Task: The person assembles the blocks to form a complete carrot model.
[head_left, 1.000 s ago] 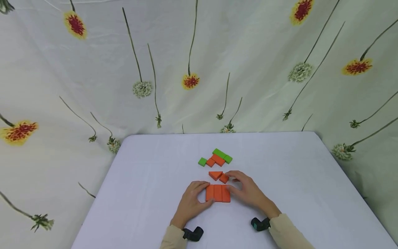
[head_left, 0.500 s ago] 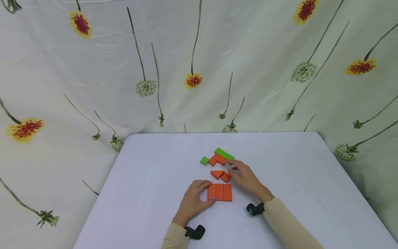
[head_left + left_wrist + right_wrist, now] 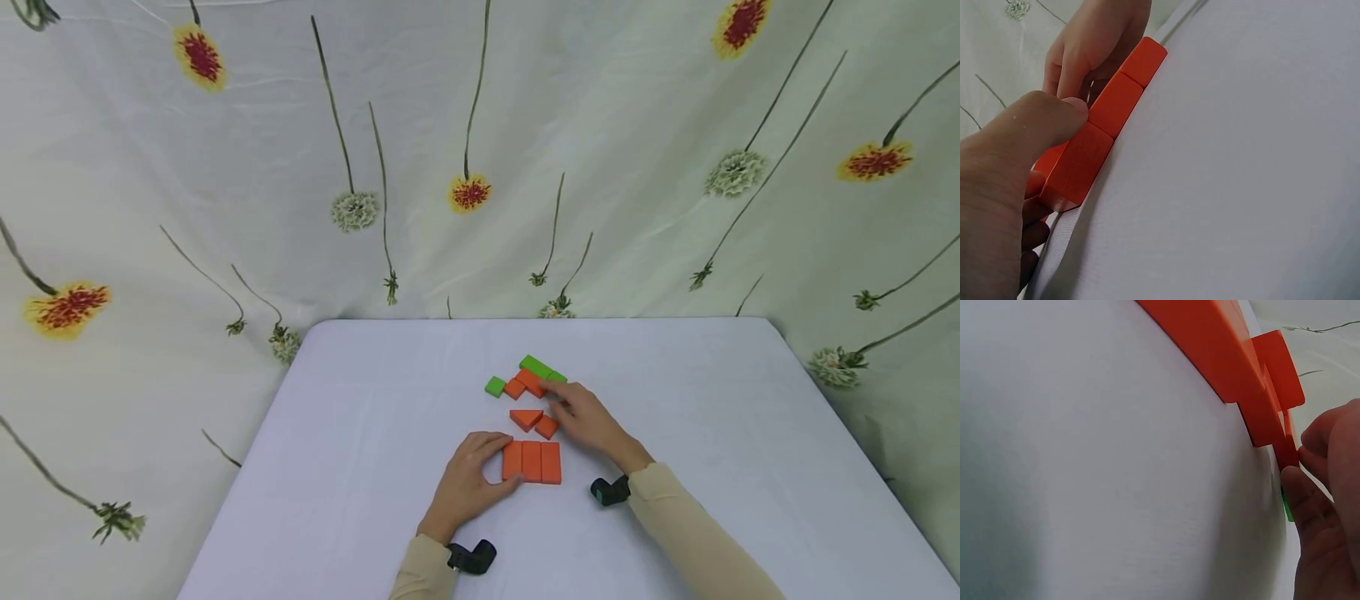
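Three orange rectangular blocks lie side by side on the white table. My left hand grips the leftmost one, thumb on its near edge and fingers at its far edge; in the left wrist view the thumb lies over its corner. Farther back, my right hand reaches to another orange block, index fingertip at its right end and thumb apart from the index. An orange triangular block and a small orange block lie between the two groups.
Behind the farther orange block lie a long green block and a small green block, partly covered by my right hand. A small orange block and another green block are to the left. A flowered cloth hangs behind the table.
My right hand has left the front row's right side and moved away from me, to the back group of blocks. The left hand has stayed at the front row.
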Demonstrator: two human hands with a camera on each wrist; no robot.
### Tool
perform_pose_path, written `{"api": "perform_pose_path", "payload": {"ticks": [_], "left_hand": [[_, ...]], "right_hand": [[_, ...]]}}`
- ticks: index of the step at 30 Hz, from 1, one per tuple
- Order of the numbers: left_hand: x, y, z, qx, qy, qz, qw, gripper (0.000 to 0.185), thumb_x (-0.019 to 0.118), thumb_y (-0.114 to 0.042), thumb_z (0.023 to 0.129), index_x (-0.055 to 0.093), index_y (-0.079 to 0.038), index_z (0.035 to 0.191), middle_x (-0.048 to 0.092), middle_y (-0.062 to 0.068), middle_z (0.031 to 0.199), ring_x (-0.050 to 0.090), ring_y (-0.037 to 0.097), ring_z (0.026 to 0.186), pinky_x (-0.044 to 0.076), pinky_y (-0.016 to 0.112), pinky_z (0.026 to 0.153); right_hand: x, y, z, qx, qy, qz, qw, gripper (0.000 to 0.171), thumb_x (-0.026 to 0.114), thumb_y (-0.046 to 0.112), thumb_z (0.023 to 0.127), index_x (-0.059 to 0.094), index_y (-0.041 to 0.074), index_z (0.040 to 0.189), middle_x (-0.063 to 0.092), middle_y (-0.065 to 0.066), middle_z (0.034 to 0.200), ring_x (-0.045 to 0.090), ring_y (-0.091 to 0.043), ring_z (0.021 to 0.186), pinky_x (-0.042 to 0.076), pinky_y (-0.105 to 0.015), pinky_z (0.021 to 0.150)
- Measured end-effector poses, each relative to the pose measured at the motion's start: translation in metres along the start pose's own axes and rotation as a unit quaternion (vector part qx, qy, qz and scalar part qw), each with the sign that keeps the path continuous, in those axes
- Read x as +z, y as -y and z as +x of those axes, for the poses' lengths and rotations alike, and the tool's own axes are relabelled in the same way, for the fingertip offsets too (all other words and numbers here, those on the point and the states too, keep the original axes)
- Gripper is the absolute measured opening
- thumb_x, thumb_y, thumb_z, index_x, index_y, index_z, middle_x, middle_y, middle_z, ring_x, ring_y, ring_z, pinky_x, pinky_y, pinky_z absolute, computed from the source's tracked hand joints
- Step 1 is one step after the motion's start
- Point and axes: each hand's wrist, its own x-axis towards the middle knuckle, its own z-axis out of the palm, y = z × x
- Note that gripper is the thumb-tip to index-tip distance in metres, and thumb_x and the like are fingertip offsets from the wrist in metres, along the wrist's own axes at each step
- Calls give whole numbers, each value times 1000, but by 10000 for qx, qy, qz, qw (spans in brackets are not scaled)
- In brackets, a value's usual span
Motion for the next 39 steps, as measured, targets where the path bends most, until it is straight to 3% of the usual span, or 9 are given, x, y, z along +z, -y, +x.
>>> {"api": "perform_pose_path", "payload": {"ticks": [6,9,15,23,31,39], "left_hand": [[2,0,1,-14,-73,-33,10000,55,74,-50,79,65,-18,123,61,-10,121,52,8,115,50,32,98],[2,1,2,-13,-77,-74,9999,54,74,-49,79,65,-17,123,61,-10,121,52,8,115,50,32,98],[2,2,4,-98,36,-97,9999,55,72,-51,81,64,-18,124,60,-9,123,51,9,117,48,32,101],[2,2,5,-38,9,-67,10000,55,70,-52,82,64,-18,124,61,-8,122,52,11,116,49,34,99],[2,-1,3,-81,9,-22,10000,55,68,-54,82,64,-19,125,60,-9,122,52,10,116,50,34,98],[-1,-1,0,-144,71,-37,9999,55,69,-54,82,64,-19,124,61,-9,122,52,11,116,49,34,99]], "right_hand": [[-1,-3,0,-125,-21,-161,9998,41,55,12,95,56,13,136,59,-6,132,55,-23,118,49,-42,100],[-2,-5,-2,-297,-104,-521,9981,39,55,13,95,58,12,134,58,-7,132,53,-26,122,47,-43,103],[-7,-9,-4,-635,-347,-1184,9903,28,62,9,92,69,12,119,63,-4,119,56,-23,110,51,-38,95],[-11,-13,-7,-483,-389,-1128,9917,21,72,14,86,71,14,107,63,-1,114,56,-19,106,54,-34,90],[-11,-16,-17,-325,-368,-1145,9922,19,73,16,86,70,15,105,64,0,121,56,-21,115,51,-39,97],[-11,-17,-31,-459,-469,-1236,9902,30,74,20,85,68,18,114,64,1,117,58,-17,108,54,-35,92]]}}
